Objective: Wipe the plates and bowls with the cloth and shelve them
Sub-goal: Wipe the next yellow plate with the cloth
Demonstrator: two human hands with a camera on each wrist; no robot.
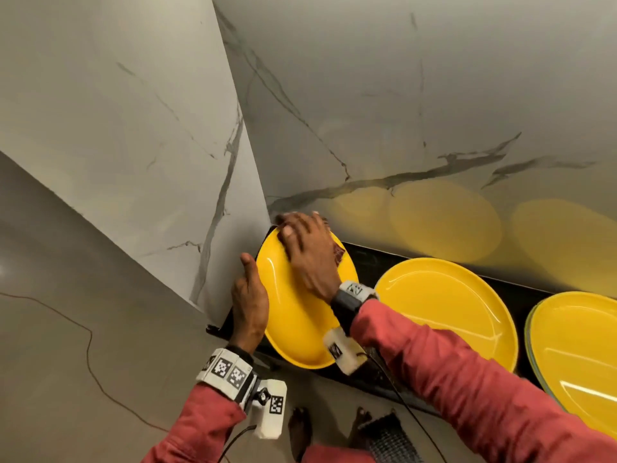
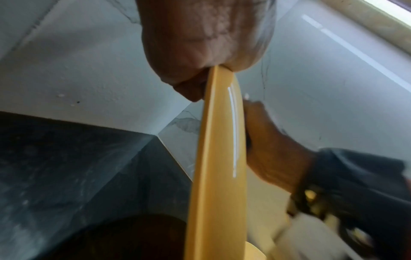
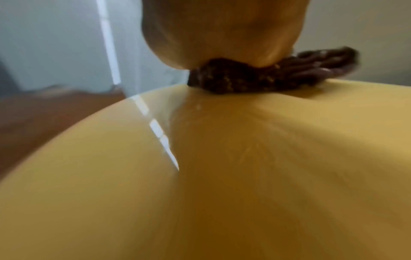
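A yellow plate [image 1: 293,315] [image 2: 218,158] [image 3: 222,176] is tilted up on its edge in the corner of the black counter [image 1: 367,262]. My left hand [image 1: 248,295] [image 2: 200,44] grips its left rim, thumb on the front face. My right hand [image 1: 310,255] [image 2: 271,146] [image 3: 222,31] lies on the plate's upper face with its fingers spread flat. It presses a dark brown cloth [image 1: 339,254] [image 3: 255,79] against the plate. Most of the cloth is hidden under the palm; a bunched edge sticks out on the right.
A second yellow plate [image 1: 447,309] lies flat on the counter just right of my arm, and a stack of yellow plates [image 1: 577,349] sits at the far right. Marble walls [image 1: 133,128] close in the corner behind and to the left. A thin cable [image 1: 90,345] runs across the floor.
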